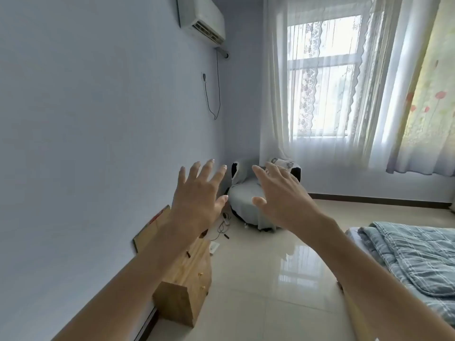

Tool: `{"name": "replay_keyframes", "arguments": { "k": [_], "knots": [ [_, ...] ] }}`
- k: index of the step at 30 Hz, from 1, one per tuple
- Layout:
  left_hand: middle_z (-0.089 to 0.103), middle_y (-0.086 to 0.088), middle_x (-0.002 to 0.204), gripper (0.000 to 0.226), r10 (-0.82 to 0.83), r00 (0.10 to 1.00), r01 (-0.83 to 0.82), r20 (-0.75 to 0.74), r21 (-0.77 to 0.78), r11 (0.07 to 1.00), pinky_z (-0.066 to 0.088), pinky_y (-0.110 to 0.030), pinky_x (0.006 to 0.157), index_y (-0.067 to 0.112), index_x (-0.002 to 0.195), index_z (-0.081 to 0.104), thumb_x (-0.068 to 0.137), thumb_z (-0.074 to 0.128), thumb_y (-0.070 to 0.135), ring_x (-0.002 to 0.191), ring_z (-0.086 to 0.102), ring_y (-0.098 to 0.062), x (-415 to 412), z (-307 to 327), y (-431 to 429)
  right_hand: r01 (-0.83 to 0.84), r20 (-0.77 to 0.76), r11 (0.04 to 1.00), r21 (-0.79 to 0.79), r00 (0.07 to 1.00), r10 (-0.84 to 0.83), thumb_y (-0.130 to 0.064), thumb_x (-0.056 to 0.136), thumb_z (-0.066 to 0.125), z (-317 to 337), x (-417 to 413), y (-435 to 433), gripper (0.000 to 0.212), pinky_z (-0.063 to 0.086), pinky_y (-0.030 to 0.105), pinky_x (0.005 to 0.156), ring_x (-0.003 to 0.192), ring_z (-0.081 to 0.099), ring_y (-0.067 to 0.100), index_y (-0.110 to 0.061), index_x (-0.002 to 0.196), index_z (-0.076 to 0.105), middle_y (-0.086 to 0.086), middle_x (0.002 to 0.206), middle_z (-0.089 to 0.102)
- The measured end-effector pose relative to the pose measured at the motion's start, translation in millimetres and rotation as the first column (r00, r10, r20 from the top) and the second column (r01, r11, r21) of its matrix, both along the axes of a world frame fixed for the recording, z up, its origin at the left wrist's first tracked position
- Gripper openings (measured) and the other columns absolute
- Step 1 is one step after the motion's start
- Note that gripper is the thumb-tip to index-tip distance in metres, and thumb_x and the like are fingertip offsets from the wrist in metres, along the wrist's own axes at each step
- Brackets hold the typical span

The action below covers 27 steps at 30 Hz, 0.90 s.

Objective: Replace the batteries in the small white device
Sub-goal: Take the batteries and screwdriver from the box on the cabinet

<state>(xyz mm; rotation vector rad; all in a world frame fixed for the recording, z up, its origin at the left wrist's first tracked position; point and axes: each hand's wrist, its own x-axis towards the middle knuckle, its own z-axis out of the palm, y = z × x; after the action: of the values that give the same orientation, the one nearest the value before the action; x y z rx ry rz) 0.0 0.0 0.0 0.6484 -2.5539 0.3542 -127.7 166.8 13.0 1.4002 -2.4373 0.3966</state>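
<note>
Device not surely in view: neither hand has any small white unit. A small white item (pixel 214 246) lies on the floor (pixel 258 279) at centre frame, just beside the wood cabinet (pixel 187 279). Could be it, can't tell at this res. No batteries seen either.

L hand (pixel 197 193) and R hand (pixel 283 195) are both up at mid-frame, backs to camera. Fingers (pixel 206 169) straight and spread, holding nothing, touching nothing. Hands near each other but apart.

Step, as I judge it: task proper not begun. Hands empty, nothing opened; prob. a start pose.

Next move calls for finding the device & fresh batteries first, so look down toward lower centre of frame, floor/cabinet area. Then one hand steadies the body, the other works the cover off. Check +/- marks when loading.

Elsewhere: AC unit (pixel 202 18) upper centre, curtained window (pixel 325 77) upper right, bed (pixel 418 254) w/ blue quilt lower right, round seat (pixel 246 193) in far corner behind the fingertips, cord (pixel 221 228) on floor near it.
</note>
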Motion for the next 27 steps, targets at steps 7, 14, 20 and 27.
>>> {"name": "replay_keyframes", "arguments": {
  "k": [7, 14, 20, 27],
  "knots": [
    [0.02, -0.002, 0.177, 0.077, 0.043, 0.998, -0.043, -0.045, -0.011, 0.999, 0.015, -0.057, 0.133, 0.034, 0.169, 0.016, 0.105, 0.054, 0.055, 0.163, 0.018, -0.03, -59, 16, -86, -0.042, 0.016, 0.998, 0.05, 0.999, 0.041, -0.039, 0.105, 0.059, 11, -68, -90, 0.076, 0.021, 0.045, 0.128, 0.157, 0.024, 0.033, -0.019, 0.166, 0.018, 0.014, 0.17, 0.024],
    [0.027, -0.005, 0.174, 0.077, 0.111, 0.992, -0.112, -0.053, -0.025, 0.993, 0.016, -0.056, 0.133, 0.032, 0.169, 0.019, 0.105, 0.055, 0.055, 0.161, 0.023, -0.03, -103, 26, -174, -0.113, 0.014, 0.994, -0.002, 0.994, 0.113, -0.037, 0.104, 0.06, 20, -118, -190, 0.074, 0.028, 0.046, 0.127, 0.154, 0.029, 0.034, -0.019, 0.164, 0.022, 0.013, 0.166, 0.031],
    [0.026, -0.005, 0.175, 0.076, 0.193, 0.981, -0.193, -0.002, -0.004, 0.981, 0.016, -0.056, 0.133, 0.033, 0.168, 0.018, 0.105, 0.051, 0.058, 0.162, 0.022, -0.031, -128, 12, -239, -0.202, 0.066, 0.979, 0.018, 0.977, 0.201, -0.036, 0.105, 0.06, 7, -151, -268, 0.074, 0.03, 0.044, 0.123, 0.157, 0.024, 0.032, -0.019, 0.165, 0.021, 0.012, 0.169, 0.025],
    [0.026, -0.003, 0.175, 0.075, 0.293, 0.956, -0.294, 0.027, 0.011, 0.956, 0.014, -0.056, 0.133, 0.032, 0.169, 0.015, 0.107, 0.048, 0.057, 0.162, 0.022, -0.029, -163, -2, -318, -0.315, 0.07, 0.949, 0.01, 0.947, 0.313, -0.036, 0.105, 0.061, -9, -203, -363, 0.072, 0.031, 0.045, 0.123, 0.158, 0.023, 0.031, -0.018, 0.164, 0.024, 0.011, 0.171, 0.023]
  ]
}}
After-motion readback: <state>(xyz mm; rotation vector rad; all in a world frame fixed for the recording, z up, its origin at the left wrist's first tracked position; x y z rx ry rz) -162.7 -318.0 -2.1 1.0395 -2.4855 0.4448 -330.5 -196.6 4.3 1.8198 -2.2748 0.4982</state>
